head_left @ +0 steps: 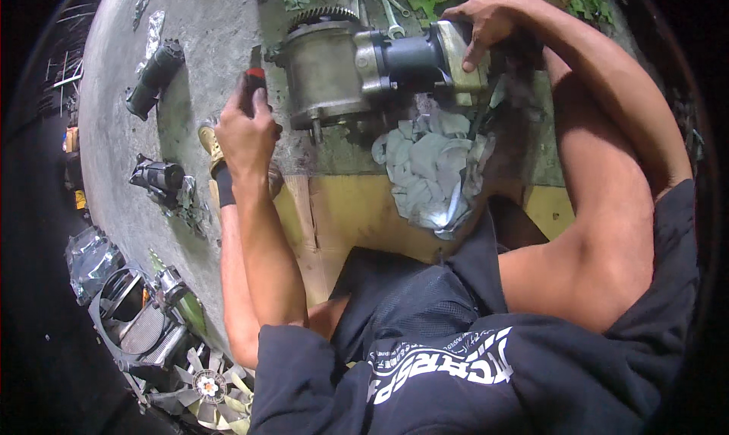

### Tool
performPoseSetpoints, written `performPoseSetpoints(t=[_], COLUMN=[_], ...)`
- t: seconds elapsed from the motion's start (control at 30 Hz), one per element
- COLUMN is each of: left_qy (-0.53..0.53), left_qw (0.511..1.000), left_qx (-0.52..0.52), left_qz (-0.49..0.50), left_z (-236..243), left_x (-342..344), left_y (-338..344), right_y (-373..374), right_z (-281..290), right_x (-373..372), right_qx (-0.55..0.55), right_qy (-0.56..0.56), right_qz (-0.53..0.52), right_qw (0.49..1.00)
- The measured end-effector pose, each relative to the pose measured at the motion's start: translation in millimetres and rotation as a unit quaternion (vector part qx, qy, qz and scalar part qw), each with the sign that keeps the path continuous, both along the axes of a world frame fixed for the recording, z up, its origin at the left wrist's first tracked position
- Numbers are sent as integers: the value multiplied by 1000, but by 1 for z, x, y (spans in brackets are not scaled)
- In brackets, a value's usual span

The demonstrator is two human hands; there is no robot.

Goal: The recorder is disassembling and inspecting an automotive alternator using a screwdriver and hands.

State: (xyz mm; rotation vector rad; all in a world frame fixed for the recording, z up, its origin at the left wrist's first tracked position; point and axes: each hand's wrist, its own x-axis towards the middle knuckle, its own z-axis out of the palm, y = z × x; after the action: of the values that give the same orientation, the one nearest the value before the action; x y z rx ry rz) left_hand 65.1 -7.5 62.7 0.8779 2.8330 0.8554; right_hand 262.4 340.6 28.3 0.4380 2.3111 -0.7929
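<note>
My left hand (249, 127) is closed round a small tool with a red end (255, 73) and what looks like a short dark blade, just left of a metal machine part. That part (323, 70) is a grey round housing with a toothed gear (325, 15) on its far side. A flange joins it to a black cylinder (412, 60) and a pale metal end block (454, 51). Over this end block my right hand (486, 28) is curled, thumb on its near face and the other fingers partly hidden. A crumpled grey-white rag (433, 165) lies in front of the part.
Wrenches (391, 17) lie behind the part. Two dark cylindrical parts (156, 79) (158, 175) rest on the concrete floor at left. A fan (209, 385) and a radiator-like piece (152, 332) sit at lower left. Cardboard (342, 207) covers the floor by my legs.
</note>
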Motion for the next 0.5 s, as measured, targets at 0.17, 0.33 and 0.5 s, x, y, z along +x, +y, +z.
performPoseSetpoints(t=[0.17, 0.33, 0.5], left_qy=[14, -73, 14], left_qw=[998, 997, 997], left_qx=[12, 3, -50], left_qz=[-64, 27, -59], left_z=[-5, -5, -5], left_x=[-9, -13, -15], left_y=[3, 3, 4], right_y=[-1, 0, -2], right_z=[8, 8, 9], right_x=[-2, -1, -2], right_qx=[-11, -42, 5], right_qy=[-20, -24, -22], right_qz=[6, -20, 7], right_qw=[1000, 999, 1000])
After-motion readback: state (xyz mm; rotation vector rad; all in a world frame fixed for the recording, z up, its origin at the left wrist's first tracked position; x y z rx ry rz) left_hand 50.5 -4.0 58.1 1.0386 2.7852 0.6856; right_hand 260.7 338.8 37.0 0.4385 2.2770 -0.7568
